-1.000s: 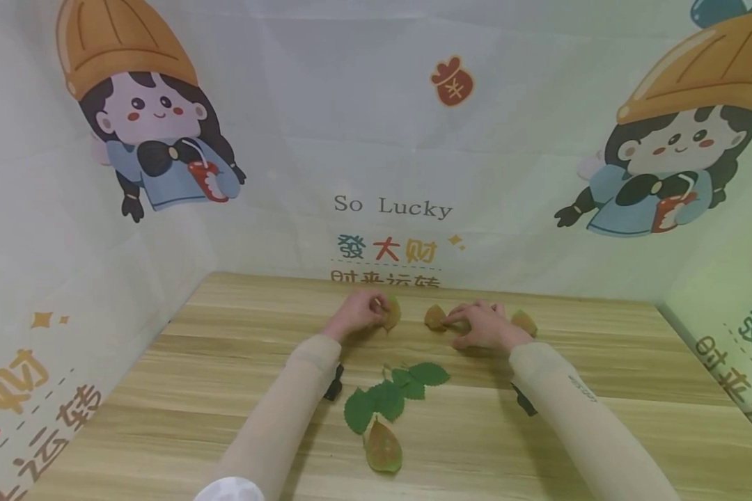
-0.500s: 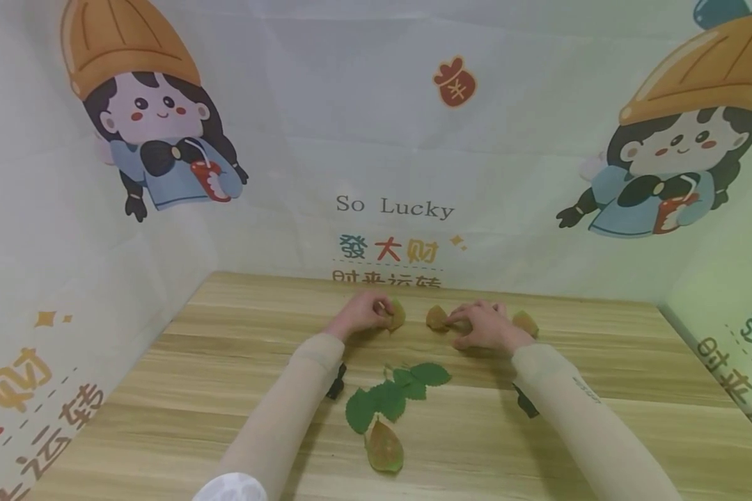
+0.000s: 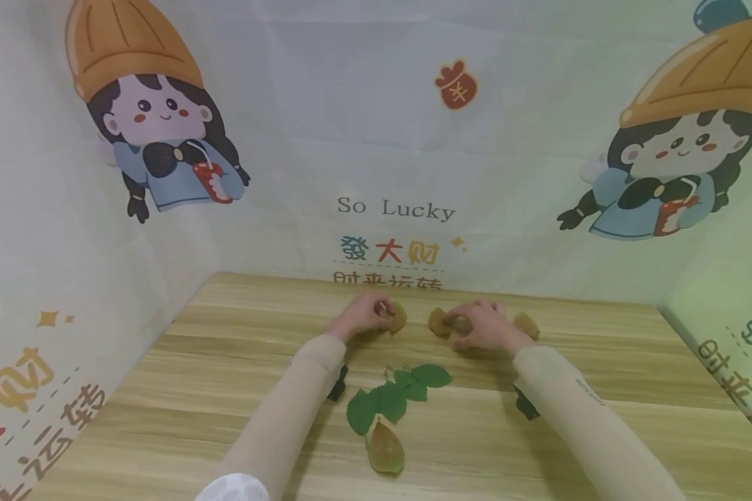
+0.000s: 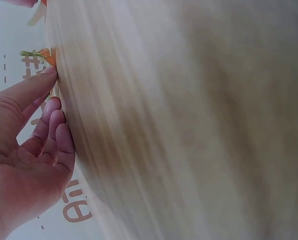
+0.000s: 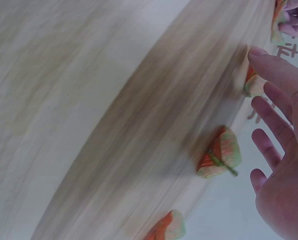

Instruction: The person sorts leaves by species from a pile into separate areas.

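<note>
At the back of the table my left hand (image 3: 365, 313) pinches a reddish-brown and green leaf (image 3: 400, 319) between thumb and fingers; the left wrist view shows this leaf (image 4: 50, 56) edge-on past the thumb. My right hand (image 3: 485, 327) hovers low over the wood, fingers loosely bent, thumb and index finger apart. The thumb tip overlaps a second brownish leaf (image 3: 439, 321) in the right wrist view. Under this hand lies another red-green leaf (image 5: 224, 152) with its stem up. One more brownish leaf (image 3: 526, 324) lies just right of the hand.
Several green toothed leaves (image 3: 388, 400) overlap in a slanting row between the forearms. A brown-green leaf (image 3: 386, 451) lies at the row's near end. The wood-grain table (image 3: 225, 334) meets a printed cloth backdrop (image 3: 376, 125) at the back and sides.
My left hand has shifted slightly right with its leaf. My right index finger has moved a little, and a dark leaf now shows between thumb and finger. The green leaves lie as before.
</note>
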### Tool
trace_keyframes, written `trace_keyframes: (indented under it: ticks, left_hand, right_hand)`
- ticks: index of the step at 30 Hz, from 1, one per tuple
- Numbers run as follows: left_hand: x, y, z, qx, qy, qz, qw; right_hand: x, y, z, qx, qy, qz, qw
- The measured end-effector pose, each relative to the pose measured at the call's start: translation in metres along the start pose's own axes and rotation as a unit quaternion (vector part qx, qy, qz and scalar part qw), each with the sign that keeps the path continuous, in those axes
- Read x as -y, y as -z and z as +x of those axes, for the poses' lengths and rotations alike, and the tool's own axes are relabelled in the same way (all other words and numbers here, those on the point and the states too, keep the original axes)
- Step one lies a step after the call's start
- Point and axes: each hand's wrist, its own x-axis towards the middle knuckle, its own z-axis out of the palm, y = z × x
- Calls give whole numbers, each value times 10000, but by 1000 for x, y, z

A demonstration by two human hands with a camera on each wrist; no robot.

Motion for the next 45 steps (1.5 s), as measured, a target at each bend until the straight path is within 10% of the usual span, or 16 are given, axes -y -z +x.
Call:
trace_keyframes:
  ticks: [45]
  left_hand:
    - [-10, 2, -5, 309, 178, 123, 9993]
  right_hand:
    - [64, -18, 47, 405, -3, -386, 9984]
